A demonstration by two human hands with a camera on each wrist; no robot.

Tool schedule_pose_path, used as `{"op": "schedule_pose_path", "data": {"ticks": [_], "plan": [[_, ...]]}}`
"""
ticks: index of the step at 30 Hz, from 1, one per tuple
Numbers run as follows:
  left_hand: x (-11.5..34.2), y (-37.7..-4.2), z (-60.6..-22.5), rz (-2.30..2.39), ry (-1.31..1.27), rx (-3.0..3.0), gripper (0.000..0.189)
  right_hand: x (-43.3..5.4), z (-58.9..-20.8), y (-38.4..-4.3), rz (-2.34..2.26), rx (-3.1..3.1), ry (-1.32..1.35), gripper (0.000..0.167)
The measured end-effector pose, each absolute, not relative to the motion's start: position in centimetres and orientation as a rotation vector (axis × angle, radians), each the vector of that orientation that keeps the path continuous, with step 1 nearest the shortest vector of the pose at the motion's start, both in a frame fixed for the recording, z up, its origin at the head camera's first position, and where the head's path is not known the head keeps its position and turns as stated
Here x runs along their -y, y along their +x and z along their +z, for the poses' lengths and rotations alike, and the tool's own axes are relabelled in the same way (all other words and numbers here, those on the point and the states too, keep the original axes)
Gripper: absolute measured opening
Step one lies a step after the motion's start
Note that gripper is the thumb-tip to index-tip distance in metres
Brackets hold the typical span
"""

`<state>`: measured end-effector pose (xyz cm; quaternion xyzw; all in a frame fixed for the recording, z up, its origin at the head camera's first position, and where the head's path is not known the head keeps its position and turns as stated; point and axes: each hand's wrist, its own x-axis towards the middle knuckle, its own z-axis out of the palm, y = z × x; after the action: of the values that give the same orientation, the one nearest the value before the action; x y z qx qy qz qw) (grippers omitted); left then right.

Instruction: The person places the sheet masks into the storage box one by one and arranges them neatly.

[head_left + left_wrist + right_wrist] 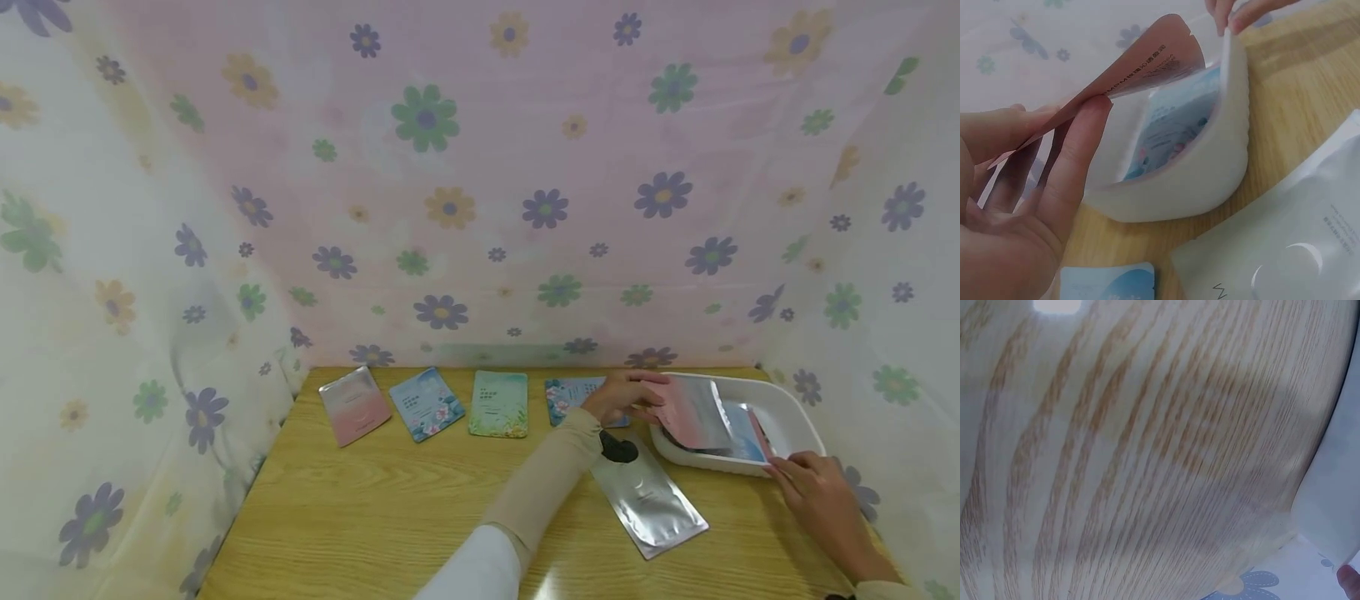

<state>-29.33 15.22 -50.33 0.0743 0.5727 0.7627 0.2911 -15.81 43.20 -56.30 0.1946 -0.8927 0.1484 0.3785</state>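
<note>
My left hand [624, 395] pinches a pink and silver sheet mask packet [693, 408] by its edge, thumb against fingers. Tilted, the packet overhangs the left part of a white plastic basin [798, 412]. Inside the basin lies a blue packet [1179, 119] with a flower print, partly covered by the pink one in the head view. At the basin's near right corner, my right hand [817, 492] grips the rim between thumb and fingers. Only a fingertip [1349, 582] of it shows in the right wrist view, at the white rim.
A silver packet [648, 504] lies in front of the basin. Behind my left wrist is a blue floral packet [566, 400], partly hidden. Farther left along the back edge lie a green packet [498, 404], a blue packet [426, 404] and a pink packet [356, 406].
</note>
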Motion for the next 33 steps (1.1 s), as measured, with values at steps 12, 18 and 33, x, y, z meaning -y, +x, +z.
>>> {"op": "schedule_pose_path", "data": {"ticks": [12,18,33], "plan": [[-17.9,-28.5,-50.6,2.033,0.115,-1.594,0.038,-43.5,-56.3,-15.3,0.390,2.317,0.488,0.064],[-18.2,-28.0,-50.1,1.996,0.099,-1.663,0.042,-43.4,-56.5,-15.4,0.397,2.294,0.485,0.075],[-20.2,-27.6,-50.6,2.007,-0.029,-2.148,0.040,-43.1,-56.6,-15.4,0.416,2.310,0.451,0.065]]}}
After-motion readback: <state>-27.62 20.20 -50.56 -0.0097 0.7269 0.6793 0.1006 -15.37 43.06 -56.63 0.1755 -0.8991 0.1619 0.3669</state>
